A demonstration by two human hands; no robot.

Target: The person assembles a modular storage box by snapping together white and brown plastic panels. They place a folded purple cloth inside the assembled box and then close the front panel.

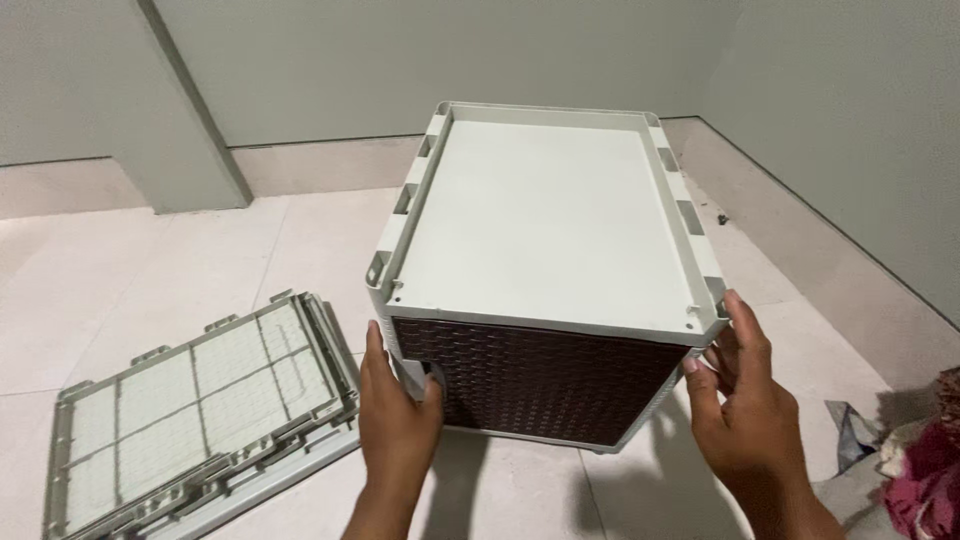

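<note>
While pale floor tiles [150,270] meet grey walls [330,60], both hands' grips, left hand [398,415] and right hand [745,410], hold the cooler box [545,260].

A stack of grey framed filter panels [200,420] lies flat on the pale tiled floor [150,270] at the left. Crumpled dark red cloth [925,470] sits at the right edge, beside a grey scrap [848,430]. Plain grey walls [400,60] enclose the corner.
</note>
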